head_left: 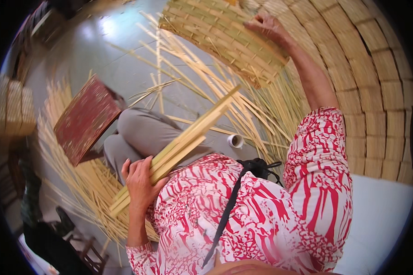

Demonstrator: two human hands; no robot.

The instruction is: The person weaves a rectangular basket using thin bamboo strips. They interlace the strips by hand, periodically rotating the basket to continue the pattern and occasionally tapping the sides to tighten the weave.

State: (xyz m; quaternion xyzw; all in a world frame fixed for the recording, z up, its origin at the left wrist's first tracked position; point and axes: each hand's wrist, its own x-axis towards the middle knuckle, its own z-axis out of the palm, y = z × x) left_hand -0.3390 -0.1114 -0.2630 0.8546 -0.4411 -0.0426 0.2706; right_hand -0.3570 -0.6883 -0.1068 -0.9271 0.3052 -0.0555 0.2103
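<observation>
My left hand (141, 179) is closed round a bundle of flat, split bamboo strips (190, 140) that lies slantwise across my lap. The strips differ in length and stick out past both sides of the hand. My right arm reaches forward, and the right hand (268, 27) has its fingers curled at the right-hand part of a woven bamboo panel (215, 39). That panel is broad, yellow-green and tilted, with its top cut off by the picture's edge. The fingertips of my right hand are small and partly hidden.
Long loose bamboo strips (257, 121) lie scattered on the grey floor ahead, with a thick pile (89, 183) at the left. A worn red wooden stool (87, 117) stands left of my knees. A white cup (235, 141) is beside my lap. Tall stacks of woven bamboo pieces (371, 94) line the right.
</observation>
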